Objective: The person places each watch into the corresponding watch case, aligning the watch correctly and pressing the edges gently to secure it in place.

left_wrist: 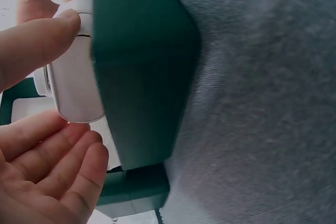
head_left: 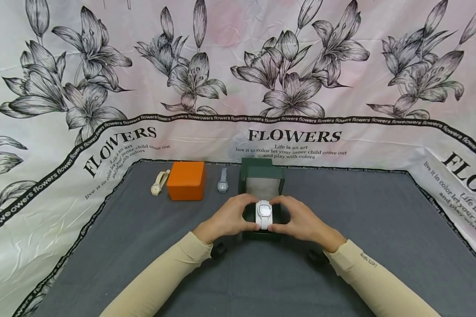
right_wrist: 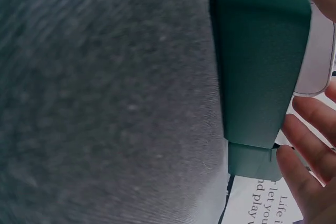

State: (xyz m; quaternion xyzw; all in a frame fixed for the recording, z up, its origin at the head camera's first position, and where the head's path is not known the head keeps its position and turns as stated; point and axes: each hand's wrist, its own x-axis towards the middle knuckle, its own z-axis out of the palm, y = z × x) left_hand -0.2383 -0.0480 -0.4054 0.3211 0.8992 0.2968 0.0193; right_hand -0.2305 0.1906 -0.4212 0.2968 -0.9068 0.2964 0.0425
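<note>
- Two-handedly pinching white watch (head_left: 264, 211) with narrowed grip of left hand (head_left: 231, 215) and right hand (head_left: 299, 218)
- Might snag on green box (left_wrist: 144, 72) if tilted
- Might slip if squeezed unevenly

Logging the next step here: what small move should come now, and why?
Probably ease the white wristwatch straight down into the green watch box, keeping it level: left hand and right hand grip it from both sides above the box, the lid stands open, and the wrist views show the watch jutting past the rim.
</note>
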